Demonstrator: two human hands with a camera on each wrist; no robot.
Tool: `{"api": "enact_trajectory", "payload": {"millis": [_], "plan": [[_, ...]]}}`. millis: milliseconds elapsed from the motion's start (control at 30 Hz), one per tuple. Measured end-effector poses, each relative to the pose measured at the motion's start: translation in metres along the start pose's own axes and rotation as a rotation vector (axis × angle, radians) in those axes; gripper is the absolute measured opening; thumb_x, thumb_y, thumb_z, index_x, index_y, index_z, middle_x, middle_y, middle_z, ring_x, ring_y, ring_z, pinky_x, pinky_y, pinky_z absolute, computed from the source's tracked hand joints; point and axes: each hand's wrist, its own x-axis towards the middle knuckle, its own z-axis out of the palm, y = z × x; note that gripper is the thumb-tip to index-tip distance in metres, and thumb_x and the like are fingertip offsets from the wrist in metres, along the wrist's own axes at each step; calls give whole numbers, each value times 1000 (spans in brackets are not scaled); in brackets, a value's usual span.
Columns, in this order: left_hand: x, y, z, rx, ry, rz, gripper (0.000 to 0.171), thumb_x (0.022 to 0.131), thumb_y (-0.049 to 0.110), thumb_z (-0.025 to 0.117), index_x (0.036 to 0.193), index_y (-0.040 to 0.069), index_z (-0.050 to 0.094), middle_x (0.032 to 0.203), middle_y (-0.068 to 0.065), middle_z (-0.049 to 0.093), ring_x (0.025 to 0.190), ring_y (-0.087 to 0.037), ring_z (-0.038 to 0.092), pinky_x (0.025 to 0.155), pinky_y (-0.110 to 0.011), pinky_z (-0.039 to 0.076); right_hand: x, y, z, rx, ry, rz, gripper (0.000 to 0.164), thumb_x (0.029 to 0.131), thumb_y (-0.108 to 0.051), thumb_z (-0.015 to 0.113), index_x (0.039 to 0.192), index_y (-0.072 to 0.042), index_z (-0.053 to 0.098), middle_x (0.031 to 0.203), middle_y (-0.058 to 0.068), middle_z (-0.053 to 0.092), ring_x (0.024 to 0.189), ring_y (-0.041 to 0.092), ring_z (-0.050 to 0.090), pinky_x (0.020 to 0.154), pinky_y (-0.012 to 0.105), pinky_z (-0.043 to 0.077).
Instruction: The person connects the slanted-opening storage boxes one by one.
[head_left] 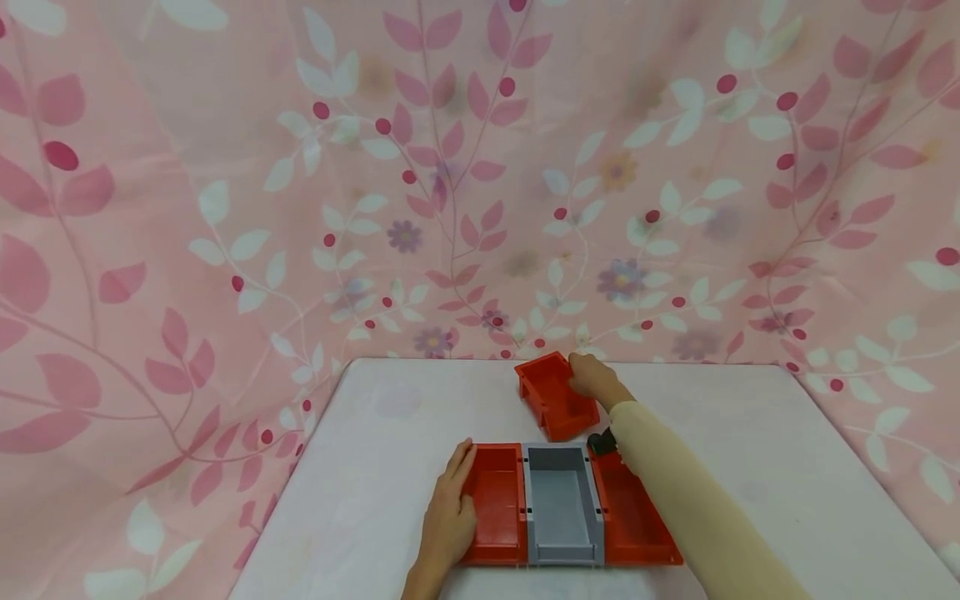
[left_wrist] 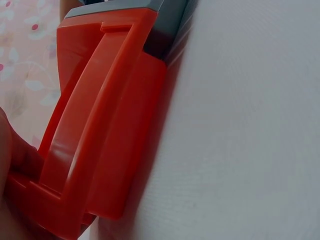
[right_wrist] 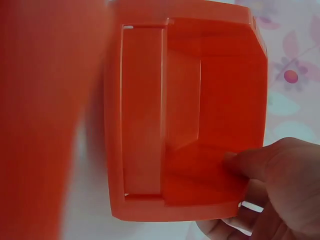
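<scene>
My right hand (head_left: 597,380) grips a small red plastic bin (head_left: 546,385) by its right wall, behind the row of bins. In the right wrist view the thumb lies inside this bin and the fingers are outside the wall. My left hand (head_left: 448,523) holds the left wall of a red bin (head_left: 497,508) at the row's left end, its thumb over the rim. Beside that stands a grey bin (head_left: 561,504), then another red bin (head_left: 632,512), partly hidden by the right sleeve. The three stand side by side, their rims meeting. Their visible insides hold nothing.
A white-covered table (head_left: 360,475) lies under everything. Behind it hangs a pink cloth (head_left: 525,167) with leaf and flower prints, down to the table's back edge. A black wrist camera (head_left: 602,442) on the right wrist overlaps the right red bin's back rim.
</scene>
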Motion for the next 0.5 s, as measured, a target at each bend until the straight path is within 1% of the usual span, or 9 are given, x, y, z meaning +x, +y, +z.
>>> {"api": "enact_trajectory", "payload": {"millis": [167,300,400,500], "plan": [[0,0,1,5,9,6,73,93,-10,53,160,15,43,167,7,31,150,-25,34,110,-53,43,-8,-2,-5,7,30,-6,16,96,-4,62,110,2,57,92,12,61,81,29,59,78,47,57],[0,0,1,6,7,2,72,93,-10,54,160,15,43,167,8,30,150,-25,35,109,-51,46,-16,-6,-14,-1,108,-27,17,94,-4,61,110,2,56,91,13,61,78,29,60,74,46,58],[0,-1,1,11,13,4,72,93,-9,55,160,16,44,167,8,31,149,-26,36,106,-50,48,-25,-10,-25,37,183,-58,22,94,-3,58,114,5,56,94,17,63,77,31,62,71,47,57],[-1,-2,1,9,20,11,73,93,-10,55,160,15,44,167,7,31,149,-26,37,106,-50,49,-37,-13,-35,76,248,-81,33,94,-3,56,125,8,54,102,22,66,79,34,64,72,50,59]]}}
